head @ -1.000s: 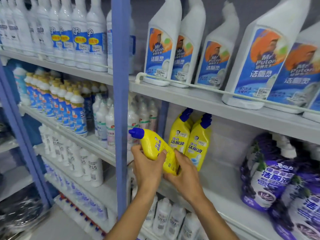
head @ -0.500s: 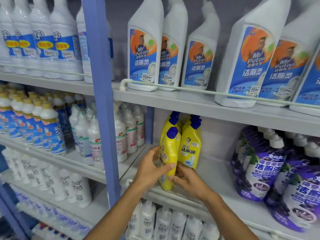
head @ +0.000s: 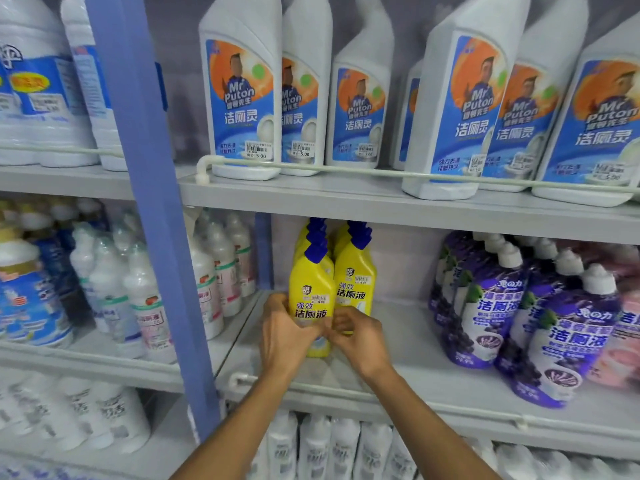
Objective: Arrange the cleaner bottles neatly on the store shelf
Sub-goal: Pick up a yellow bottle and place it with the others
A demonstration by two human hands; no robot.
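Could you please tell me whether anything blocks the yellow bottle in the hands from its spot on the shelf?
Nothing visible does: the held yellow bottle stands on the shelf beside its neighbour, left hand and right hand gripping it.

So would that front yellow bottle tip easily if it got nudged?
Probably tippy: the yellow bottle is tall with a narrow base. It is likely stiff plastic, as it shows no dent where it's held. Its smooth sides could be slippery.

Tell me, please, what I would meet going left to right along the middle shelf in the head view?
Blue-labelled bottles → white bottles with pink labels → blue post → front yellow bottle, held by left hand and right hand → second yellow bottle → purple bottles → pink bottles.
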